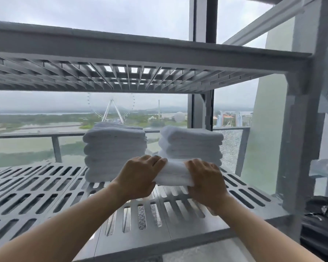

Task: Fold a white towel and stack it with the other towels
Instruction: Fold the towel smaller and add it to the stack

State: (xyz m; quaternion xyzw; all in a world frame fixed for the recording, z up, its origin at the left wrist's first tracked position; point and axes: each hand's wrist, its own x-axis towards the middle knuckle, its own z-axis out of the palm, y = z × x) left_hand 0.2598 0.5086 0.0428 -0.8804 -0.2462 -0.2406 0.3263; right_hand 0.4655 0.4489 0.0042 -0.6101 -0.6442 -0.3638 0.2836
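Note:
A folded white towel (pixel 173 172) is held between both hands above the slotted grey shelf (pixel 45 190). My left hand (pixel 138 176) grips its left end and my right hand (pixel 204 183) grips its right end. Behind it stand two stacks of folded white towels: the taller left stack (pixel 115 151) and the right stack (pixel 191 142). The held towel sits just in front of the lower part of the right stack and hides its bottom.
An upper grey grid shelf (pixel 121 76) hangs low over the stacks. A thick grey upright post (pixel 299 129) bounds the shelf on the right. Dark bags (pixel 320 224) lie at lower right. A window and balcony railing are behind.

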